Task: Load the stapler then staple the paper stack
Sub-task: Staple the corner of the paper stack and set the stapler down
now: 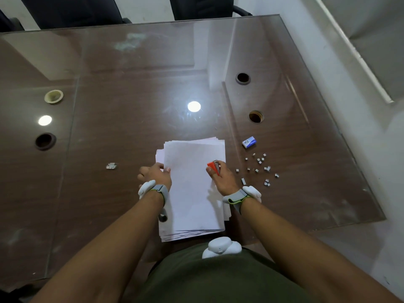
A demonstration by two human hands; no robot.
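A loose stack of white paper (192, 186) lies on the glass-topped table in front of me. My left hand (156, 174) grips the stack's left edge, thumb on top of the sheets. My right hand (222, 177) is closed around a small orange stapler (213, 167) and holds it over the right side of the stack. Whether the stapler touches the paper I cannot tell. Several short pieces of staple strip (260, 168) lie scattered on the table to the right of my right hand.
A small blue-and-white staple box (248, 142) lies right of the paper's far corner. A crumpled scrap (111, 165) lies left of the stack. The table (131, 84) has round cable holes (256, 116), and one has a cream ring (53, 96). Dark chairs stand beyond the far edge.
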